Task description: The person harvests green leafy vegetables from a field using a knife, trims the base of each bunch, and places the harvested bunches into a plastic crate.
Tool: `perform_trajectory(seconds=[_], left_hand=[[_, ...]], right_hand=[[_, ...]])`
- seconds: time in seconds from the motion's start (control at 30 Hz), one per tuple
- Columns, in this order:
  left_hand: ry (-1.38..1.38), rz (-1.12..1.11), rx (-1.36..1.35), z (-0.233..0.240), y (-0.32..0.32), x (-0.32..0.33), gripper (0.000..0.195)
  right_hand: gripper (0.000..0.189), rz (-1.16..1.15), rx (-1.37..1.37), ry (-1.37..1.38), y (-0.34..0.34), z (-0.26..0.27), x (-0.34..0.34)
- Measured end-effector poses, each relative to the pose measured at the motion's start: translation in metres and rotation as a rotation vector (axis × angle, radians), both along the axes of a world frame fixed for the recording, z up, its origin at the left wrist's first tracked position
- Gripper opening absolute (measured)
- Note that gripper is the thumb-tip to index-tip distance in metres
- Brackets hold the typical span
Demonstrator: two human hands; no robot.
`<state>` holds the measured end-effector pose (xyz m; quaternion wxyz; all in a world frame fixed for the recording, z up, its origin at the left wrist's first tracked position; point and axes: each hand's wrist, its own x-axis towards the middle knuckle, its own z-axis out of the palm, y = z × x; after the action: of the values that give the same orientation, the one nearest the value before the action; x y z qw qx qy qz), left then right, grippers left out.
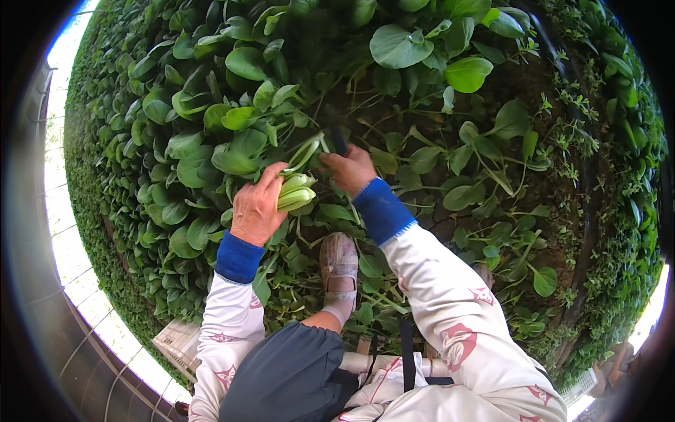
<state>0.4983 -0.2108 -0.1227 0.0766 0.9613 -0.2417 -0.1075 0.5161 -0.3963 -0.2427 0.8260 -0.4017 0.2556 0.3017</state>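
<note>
My left hand (259, 204) is closed around several heads of leafy greens, and their pale green cut stems (296, 193) point to the right. A loose stalk (307, 150) spans the space between my hands, just above the bunch. My right hand (350, 168), to the right of the bunch, grips a dark tool (338, 140) that looks like a knife handle; its blade cannot be made out. Dense leafy greens (195, 163) stand beside my left hand. Cut or fallen leaves (464, 196) lie on the soil to the right of my right hand.
My foot in a strapped shoe (339, 264) rests among leaves below my hands. A pale plastic crate (180, 345) stands at the lower left, another crate (579, 387) at the lower right, near a partly visible person (614, 372). A dark hose (586, 227) runs along the right side.
</note>
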Motion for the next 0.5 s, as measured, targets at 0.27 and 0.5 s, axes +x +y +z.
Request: perform_trajectory(seconds=[0.27,0.5], left_hand=[[-0.06,-0.087,-0.181,0.007,-0.012,0.002,0.034],[-0.084,-0.089,-0.244,0.032,-0.021,-0.001,0.032]], right_hand=[[0.019,-0.135,0.113,-0.011,-0.076,0.033,-0.056],[0.039,0.023,-1.007,-0.335,-0.122,0.044,-0.069]])
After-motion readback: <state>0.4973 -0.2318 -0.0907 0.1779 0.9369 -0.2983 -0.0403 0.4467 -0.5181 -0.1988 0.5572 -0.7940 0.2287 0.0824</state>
